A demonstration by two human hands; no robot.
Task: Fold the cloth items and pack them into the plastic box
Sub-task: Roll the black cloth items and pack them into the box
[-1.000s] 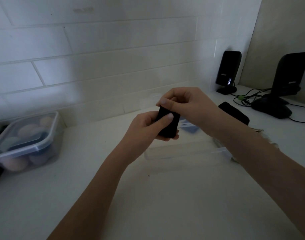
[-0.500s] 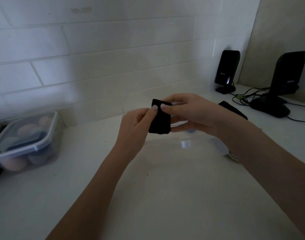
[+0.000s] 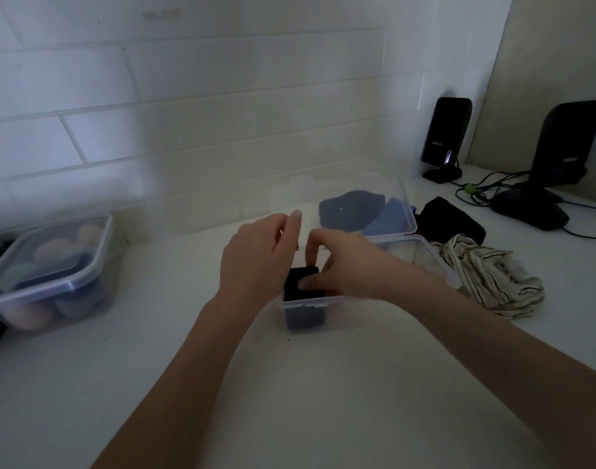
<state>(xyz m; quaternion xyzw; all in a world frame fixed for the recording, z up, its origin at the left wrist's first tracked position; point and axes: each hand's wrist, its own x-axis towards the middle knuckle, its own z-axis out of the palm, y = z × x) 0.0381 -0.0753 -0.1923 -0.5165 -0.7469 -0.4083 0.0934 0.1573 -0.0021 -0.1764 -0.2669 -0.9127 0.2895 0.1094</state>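
A clear plastic box [image 3: 432, 255] stands on the white counter in front of me. A folded black cloth [image 3: 301, 287] sits upright in its near left corner. My right hand [image 3: 337, 269] presses on that cloth with thumb and fingers. Beside it, my left hand [image 3: 259, 262] rests at the box's left wall with fingers apart, holding nothing. Behind the box, its clear lid [image 3: 357, 204] leans up, with a dark blue cloth [image 3: 350, 208] and a light blue cloth [image 3: 389, 218] showing through. A black cloth [image 3: 452, 225] and a striped cloth [image 3: 486, 275] lie to the right.
A closed plastic tub [image 3: 49, 272] of rounded pastel items stands at the left. Two black speakers [image 3: 445, 137] [image 3: 557, 164] with cables stand at the back right corner. The tiled wall runs close behind the box.
Both hands came down from chest height to the box. The black folded cloth went from between my fingers in the air into the box's near left corner. My left hand let go.
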